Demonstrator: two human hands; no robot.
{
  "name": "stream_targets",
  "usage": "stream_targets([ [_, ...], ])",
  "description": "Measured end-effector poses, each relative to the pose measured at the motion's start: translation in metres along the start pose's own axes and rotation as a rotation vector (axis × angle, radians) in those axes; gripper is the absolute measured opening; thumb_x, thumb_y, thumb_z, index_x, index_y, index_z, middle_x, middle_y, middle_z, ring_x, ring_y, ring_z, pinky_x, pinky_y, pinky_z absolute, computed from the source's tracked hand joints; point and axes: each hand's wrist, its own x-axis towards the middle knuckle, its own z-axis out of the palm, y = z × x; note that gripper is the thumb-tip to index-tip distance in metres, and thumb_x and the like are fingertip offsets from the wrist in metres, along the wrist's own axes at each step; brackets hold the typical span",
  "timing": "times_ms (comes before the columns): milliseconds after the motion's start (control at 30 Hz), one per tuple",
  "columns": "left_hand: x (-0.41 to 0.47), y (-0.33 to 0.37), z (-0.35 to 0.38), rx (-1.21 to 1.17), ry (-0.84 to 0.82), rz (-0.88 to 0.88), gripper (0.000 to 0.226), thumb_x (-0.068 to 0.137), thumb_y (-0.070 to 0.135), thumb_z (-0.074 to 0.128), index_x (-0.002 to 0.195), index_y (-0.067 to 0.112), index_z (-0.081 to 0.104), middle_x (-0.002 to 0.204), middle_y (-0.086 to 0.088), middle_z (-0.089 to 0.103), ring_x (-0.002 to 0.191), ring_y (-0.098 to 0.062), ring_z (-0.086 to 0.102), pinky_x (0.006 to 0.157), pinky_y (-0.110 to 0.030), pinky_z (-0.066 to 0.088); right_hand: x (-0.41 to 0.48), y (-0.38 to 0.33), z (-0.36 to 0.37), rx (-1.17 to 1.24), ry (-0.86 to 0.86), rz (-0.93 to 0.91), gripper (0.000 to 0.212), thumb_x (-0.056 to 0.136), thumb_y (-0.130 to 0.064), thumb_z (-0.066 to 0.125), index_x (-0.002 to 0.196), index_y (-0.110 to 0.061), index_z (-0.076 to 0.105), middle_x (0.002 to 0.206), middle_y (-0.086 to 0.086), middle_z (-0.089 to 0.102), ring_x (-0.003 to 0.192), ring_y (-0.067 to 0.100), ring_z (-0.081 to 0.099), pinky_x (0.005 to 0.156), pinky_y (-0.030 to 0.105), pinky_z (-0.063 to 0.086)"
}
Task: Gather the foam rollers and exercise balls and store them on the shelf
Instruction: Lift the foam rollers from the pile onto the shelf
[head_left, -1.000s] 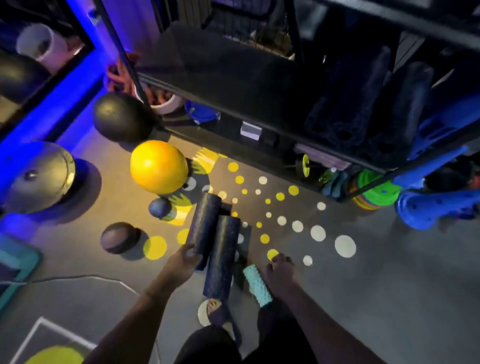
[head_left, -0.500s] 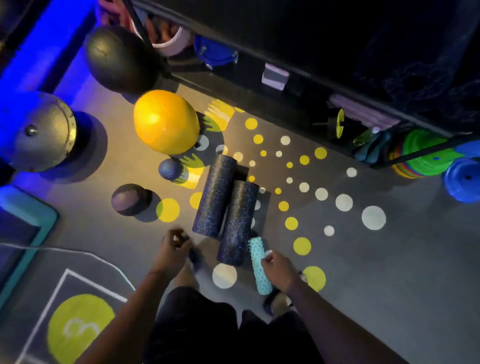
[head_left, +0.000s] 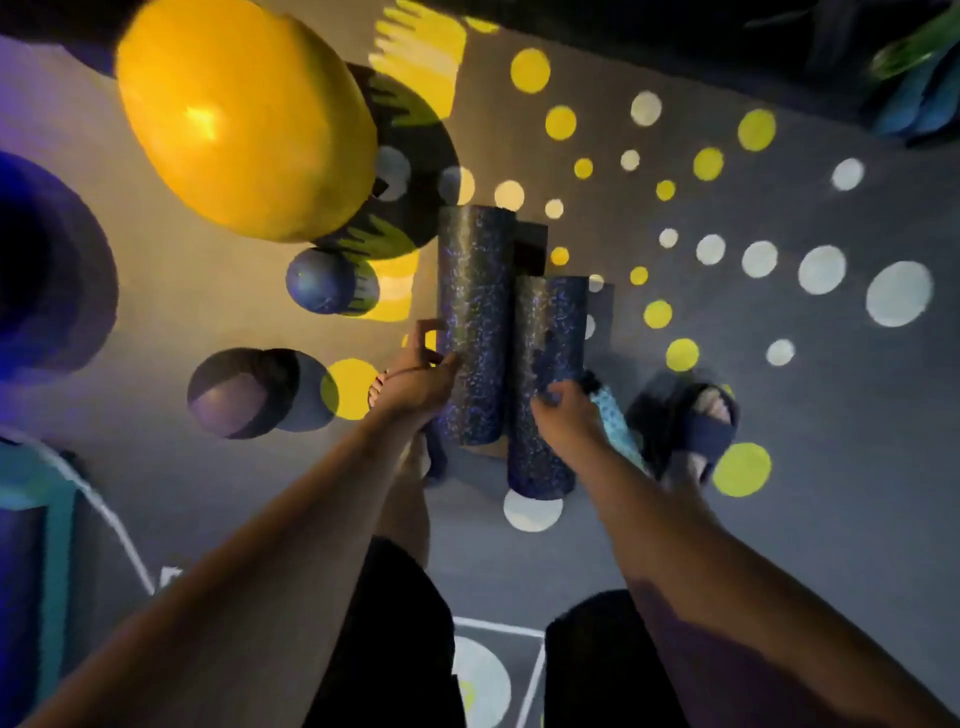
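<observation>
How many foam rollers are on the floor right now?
3: a long speckled roller by the left hand, another speckled roller beside it, and a small teal roller behind the right hand, partly hidden.

Bare forearms, black shorts (head_left: 395, 649), dark navy slide sandal (head_left: 698, 431) on the right foot.

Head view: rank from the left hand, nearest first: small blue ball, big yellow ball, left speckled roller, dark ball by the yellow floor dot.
From the left hand:
1. Left speckled roller, touching the fingers, just right.
2. Small blue ball and dark ball, both to its left: too close to call.
3. Big yellow ball, far up-left.
</observation>
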Motion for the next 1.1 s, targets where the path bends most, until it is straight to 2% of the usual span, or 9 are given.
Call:
stream_targets([
  [133, 0.065, -0.040, 0.039, 0.036, -0.026, -0.056, 0.070, 0.079, 0.063, 0.064, 0.138, 0.049, 0.030, 0.125, -0.004, 0.063, 0.111, -0.035, 0.062, 0.097, -0.050, 0.050, 0.085, 0.004, 0.035, -0.041, 0.084, 0.007, 0.060, 0.091, -0.036, 0.066, 0.142, -0.012, 0.044, 0.141, 0.017, 0.050, 0.127, 0.038, 0.052, 0.101, 0.043, 0.046],
  [267, 0.138, -0.073, 0.072, 0.035, 0.048, -0.085, 0.120, 0.064, 0.066, 0.084, 0.157, 0.036, 0.015, 0.157, -0.002, 0.039, 0.141, -0.029, 0.041, 0.109, -0.037, 0.036, 0.182, 0.030, 0.062, -0.073, 0.077, 0.106, 0.117, 0.068, -0.057, 0.086, 0.153, -0.012, 0.019, 0.153, 0.020, 0.030, 0.140, 0.042, 0.034, 0.112, 0.050, 0.038],
  [367, 0.193, -0.097, 0.100, 0.053, 0.077, -0.189, 0.164, 0.034, 0.079, 0.085, 0.160, 0.030, -0.008, 0.167, -0.006, 0.020, 0.151, -0.034, 0.026, 0.122, -0.050, 0.024, 0.236, 0.055, 0.087, -0.010, -0.036, 0.107, 0.152, 0.044, -0.070, 0.090, 0.159, -0.017, 0.005, 0.160, 0.018, 0.027, 0.144, 0.039, 0.033, 0.118, 0.048, 0.034],
  [500, 0.207, -0.112, 0.131, 0.125, 0.201, -0.193, 0.150, 0.052, 0.059, 0.094, 0.161, 0.030, -0.006, 0.165, -0.010, 0.023, 0.147, -0.039, 0.029, 0.119, -0.047, 0.021, 0.245, 0.076, 0.102, 0.148, 0.105, 0.047, 0.143, 0.050, -0.048, 0.098, 0.157, -0.011, 0.012, 0.154, 0.019, 0.033, 0.141, 0.032, 0.038, 0.112, 0.032, 0.032],
  [600, 0.174, -0.097, 0.134, 0.143, 0.255, -0.183, 0.141, 0.055, 0.060, 0.092, 0.160, 0.032, 0.003, 0.159, -0.011, 0.034, 0.142, -0.039, 0.035, 0.118, -0.046, 0.024, 0.229, 0.057, 0.073, 0.054, 0.130, 0.018, 0.150, 0.044, -0.061, 0.094, 0.157, -0.016, 0.006, 0.148, 0.022, 0.037, 0.137, 0.040, 0.041, 0.113, 0.047, 0.039],
  [733, 0.104, -0.027, 0.094, -0.149, 0.311, -0.055, 0.140, 0.041, 0.073, 0.091, 0.155, 0.032, 0.021, 0.149, -0.006, 0.048, 0.136, -0.029, 0.049, 0.115, -0.051, 0.038, 0.162, 0.002, -0.030, 0.012, 0.091, -0.085, 0.156, 0.038, -0.071, 0.087, 0.156, -0.033, -0.007, 0.151, 0.015, 0.035, 0.138, 0.040, 0.039, 0.112, 0.054, 0.039],
  [867, 0.001, 0.120, 0.022, -0.292, 0.378, 0.101, 0.128, 0.047, 0.056, 0.098, 0.151, 0.036, 0.026, 0.148, 0.007, 0.050, 0.134, -0.014, 0.053, 0.112, -0.044, 0.044, 0.066, -0.067, -0.169, 0.138, 0.122, -0.272, 0.159, 0.028, -0.081, 0.080, 0.157, -0.038, -0.004, 0.153, 0.005, 0.039, 0.138, 0.029, 0.045, 0.110, 0.049, 0.045],
  [1000, -0.101, 0.275, -0.050, -0.260, 0.458, 0.242, 0.138, 0.038, 0.073, 0.092, 0.151, 0.035, 0.025, 0.148, 0.001, 0.050, 0.135, -0.021, 0.051, 0.111, -0.050, 0.045, -0.040, -0.137, -0.325, 0.269, 0.154, -0.508, 0.140, 0.026, -0.076, 0.085, 0.145, -0.029, 0.029, 0.142, 0.001, 0.053, 0.131, 0.023, 0.053, 0.110, 0.044, 0.046],
  [1100, -0.140, 0.358, -0.075, -0.260, 0.496, 0.307, 0.145, 0.034, 0.076, 0.092, 0.153, 0.038, 0.018, 0.152, 0.000, 0.045, 0.137, -0.025, 0.049, 0.111, -0.051, 0.044, -0.103, -0.175, -0.422, 0.241, 0.160, -0.567, 0.146, 0.026, -0.078, 0.084, 0.146, -0.033, 0.016, 0.142, 0.001, 0.055, 0.129, 0.025, 0.055, 0.109, 0.045, 0.046],
])
